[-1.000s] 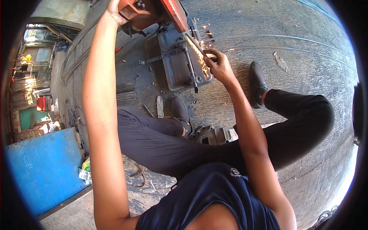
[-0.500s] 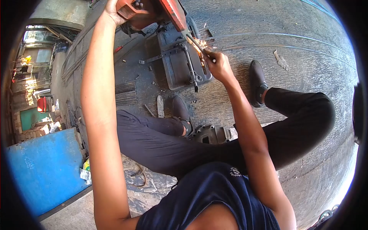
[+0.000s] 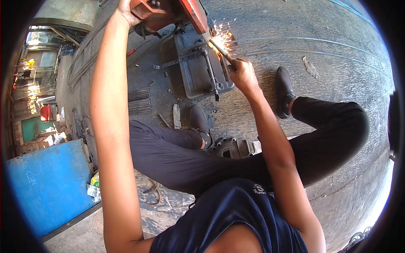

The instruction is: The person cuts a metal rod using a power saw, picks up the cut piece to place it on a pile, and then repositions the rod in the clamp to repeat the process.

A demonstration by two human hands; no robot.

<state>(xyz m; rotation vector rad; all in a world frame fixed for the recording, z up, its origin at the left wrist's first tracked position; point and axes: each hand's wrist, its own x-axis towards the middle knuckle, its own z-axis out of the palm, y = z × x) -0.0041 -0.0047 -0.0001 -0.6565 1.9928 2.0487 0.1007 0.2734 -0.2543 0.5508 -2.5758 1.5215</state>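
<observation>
Since the previous frame, the right hand (image 3: 243, 76) has drawn slightly toward the body and the sparks (image 3: 225, 36) have spread into a brighter burst. It is closed around a narrow metal bar (image 3: 220, 49), whose far end meets the sparks beside the guard of the red cut-off saw (image 3: 194, 16). The left hand (image 3: 126, 12), partly cut off by the top edge, is wrapped on the saw's handle (image 3: 142, 10).

Below the guard, the clamp screw (image 3: 209, 67) crosses the saw's dark base (image 3: 194, 84), which rests on the floor (image 3: 261, 46) ahead of the feet. A bundle of rods (image 3: 139, 101) and a pale strip (image 3: 176, 116) lie to the left of the base; a metal casting (image 3: 233, 148) sits between the legs. The ground is rough and stained. A blue panel (image 3: 46, 181) borders the left side. Rightward, the floor stretches wide past the right shoe (image 3: 284, 86), with long thin rods (image 3: 312, 40) and a crumpled scrap (image 3: 311, 66) on it.
</observation>
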